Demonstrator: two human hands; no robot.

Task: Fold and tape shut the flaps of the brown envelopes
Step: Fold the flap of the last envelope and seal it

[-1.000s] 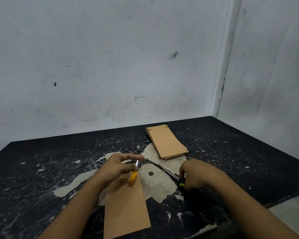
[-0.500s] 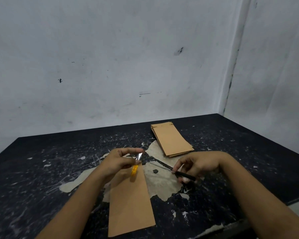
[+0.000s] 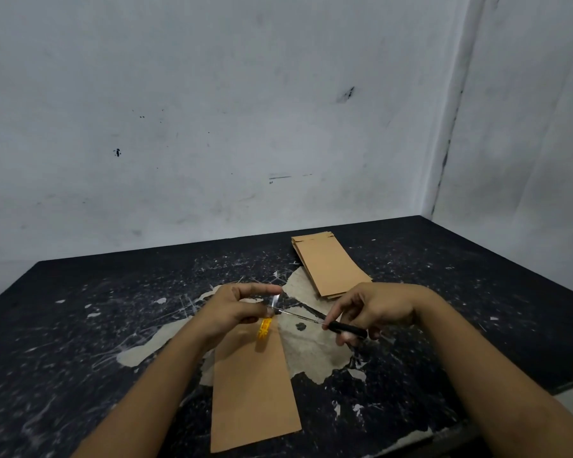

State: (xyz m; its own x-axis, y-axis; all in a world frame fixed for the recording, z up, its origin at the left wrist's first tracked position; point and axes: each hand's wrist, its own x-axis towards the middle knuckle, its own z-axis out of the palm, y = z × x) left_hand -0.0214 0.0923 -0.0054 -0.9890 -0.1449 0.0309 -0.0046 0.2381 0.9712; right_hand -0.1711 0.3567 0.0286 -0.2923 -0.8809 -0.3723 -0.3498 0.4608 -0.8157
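Bare whitewashed walls met in a corner behind a beat-up black desk (image 3: 80, 325), its top scratched and peeling down to a pale patch in the middle. One brown envelope (image 3: 253, 391) lay flat on the near side, running away from the person, with its far end under the left hand (image 3: 235, 312). A stack of more envelopes (image 3: 331, 266) sat further back and to the right, well apart from it. The left hand was curled around a small yellow tape roll (image 3: 265, 328) and pinched a shiny strip of clear tape (image 3: 276, 300) stretched up from it. The right hand (image 3: 374, 310) gripped the black-handled scissors (image 3: 325, 323), blades reaching toward the strip. Whether the blades had reached the tape was too small to tell. Handling-wise, the envelope looked like thin, light paper, so it would probably slide on the desk unless pinned down, best held flat near the flap end. The tape seemed the fiddly bit: floppy, sticky, likely to curl on itself, so keeping it taut at both ends made sense.
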